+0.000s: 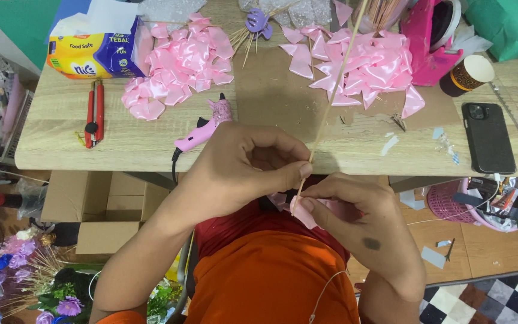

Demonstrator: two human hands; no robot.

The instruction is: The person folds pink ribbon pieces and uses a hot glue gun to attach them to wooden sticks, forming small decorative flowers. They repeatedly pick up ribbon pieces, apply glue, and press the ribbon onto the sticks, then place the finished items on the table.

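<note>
So the left hand (pixel 241 165) has its grip closed on a thin bamboo skewer stick (pixel 334 90), thumb and forefinger pinched near the lower end, with the stick slanting up over the pale wooden bench (pixel 271 108). The right hand (pixel 355 207) is pinched shut on a small folded pink satin ribbon petal (pixel 303 211), pressing it against the bottom of the stick, just above the orange lap. Looks like early days on this one: I can only see that one petal at the stick, maybe more tucked behind the fingers, can't tell. Two heaps of ready-folded pink satin petals sit on the bench, one left (pixel 178 63) and one right (pixel 361 63), so lots of folding seems done and most of the attaching is left. A pink glue gun (pixel 205 129) lies between the hands and the left heap, with red-handled pliers (pixel 95 114) further left and a black phone (pixel 488 137) off to the right.
</note>
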